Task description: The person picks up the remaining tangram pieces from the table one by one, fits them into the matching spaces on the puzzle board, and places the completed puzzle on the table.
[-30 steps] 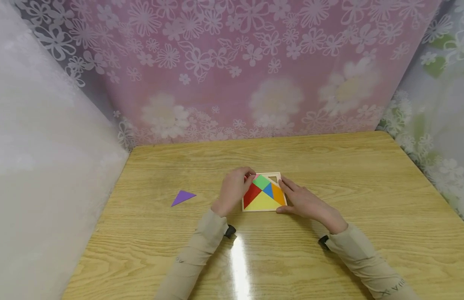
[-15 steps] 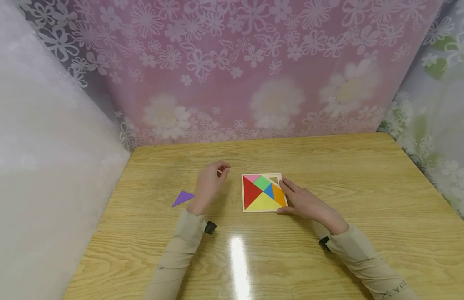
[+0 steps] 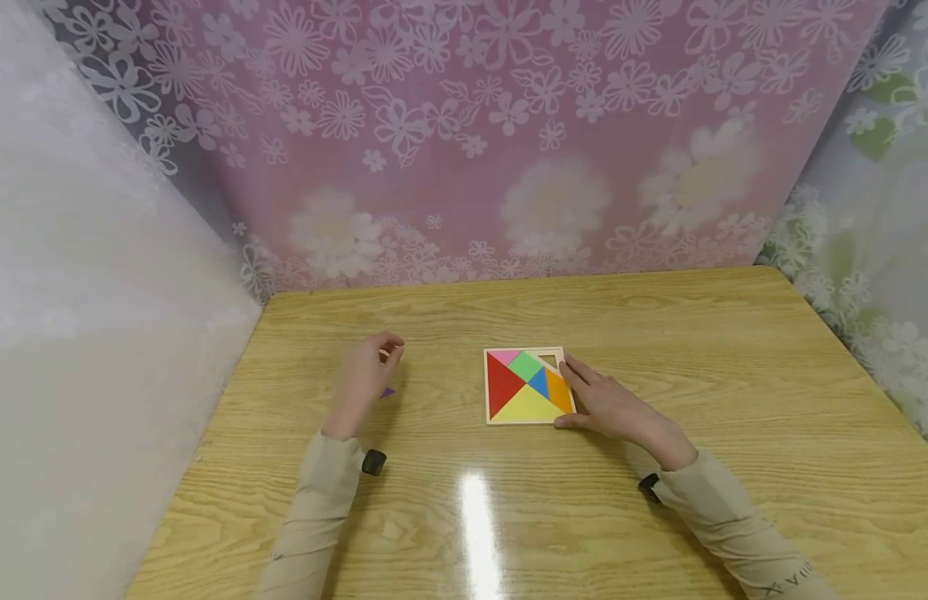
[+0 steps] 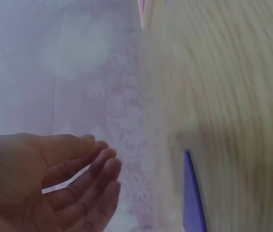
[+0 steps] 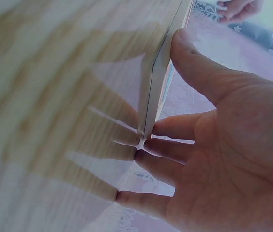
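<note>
My left hand [image 3: 362,379] hovers over the table left of the puzzle, fingers loosely bent and nothing between them. Beneath it lies a purple triangle piece [image 3: 387,392], mostly hidden by the hand in the head view; the left wrist view shows the purple piece [image 4: 194,205] flat on the wood. My right hand [image 3: 610,406] holds the right side of a square tangram tray [image 3: 486,387], thumb at the near corner and fingers along the far part. Inside it are red [image 3: 503,387], yellow [image 3: 526,407], green [image 3: 524,365], blue [image 3: 539,383], orange [image 3: 557,390] and pink [image 3: 504,356] pieces.
The wooden table [image 3: 659,325] runs back to a pink floral curtain [image 3: 449,208]. A white sheet [image 3: 97,333] hangs at the left and a floral cloth [image 3: 876,275] at the right. Light reflects off the table [image 3: 479,533] in front of the tray.
My left hand has moved left from the tray's upper left corner to above the purple triangle, uncovering the pink piece. My right hand stays at the tray's right side.
</note>
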A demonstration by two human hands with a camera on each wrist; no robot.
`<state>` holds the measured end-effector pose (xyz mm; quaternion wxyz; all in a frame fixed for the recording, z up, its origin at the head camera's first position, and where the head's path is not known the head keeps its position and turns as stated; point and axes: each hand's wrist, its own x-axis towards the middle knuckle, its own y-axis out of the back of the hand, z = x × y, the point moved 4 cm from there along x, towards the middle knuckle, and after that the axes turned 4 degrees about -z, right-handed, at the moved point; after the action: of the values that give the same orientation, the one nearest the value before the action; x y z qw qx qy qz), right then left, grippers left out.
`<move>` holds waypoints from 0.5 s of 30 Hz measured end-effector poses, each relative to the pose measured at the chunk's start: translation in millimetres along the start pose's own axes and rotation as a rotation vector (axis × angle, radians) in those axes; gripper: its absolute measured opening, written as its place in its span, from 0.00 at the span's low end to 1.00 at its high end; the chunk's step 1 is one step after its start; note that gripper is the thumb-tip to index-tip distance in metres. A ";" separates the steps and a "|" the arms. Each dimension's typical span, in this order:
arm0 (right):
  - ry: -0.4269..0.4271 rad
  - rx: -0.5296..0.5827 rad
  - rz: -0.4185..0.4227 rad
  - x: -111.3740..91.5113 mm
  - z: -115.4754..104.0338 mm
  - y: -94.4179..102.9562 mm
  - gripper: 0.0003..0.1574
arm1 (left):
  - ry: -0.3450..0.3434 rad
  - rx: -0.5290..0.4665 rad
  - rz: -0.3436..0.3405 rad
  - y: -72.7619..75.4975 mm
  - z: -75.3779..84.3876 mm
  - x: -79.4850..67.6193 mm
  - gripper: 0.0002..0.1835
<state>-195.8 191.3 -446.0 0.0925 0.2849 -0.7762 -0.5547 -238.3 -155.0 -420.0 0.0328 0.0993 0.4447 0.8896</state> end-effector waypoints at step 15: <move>0.001 0.011 0.006 -0.9 2.6 -2.0 0.56 | 0.083 0.165 -0.165 21.5 -53.5 -31.4 0.22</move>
<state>-195.6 193.5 -448.6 0.0931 0.2834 -0.7801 -0.5499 -218.0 -214.5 -438.7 0.0793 0.0277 0.5239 0.8476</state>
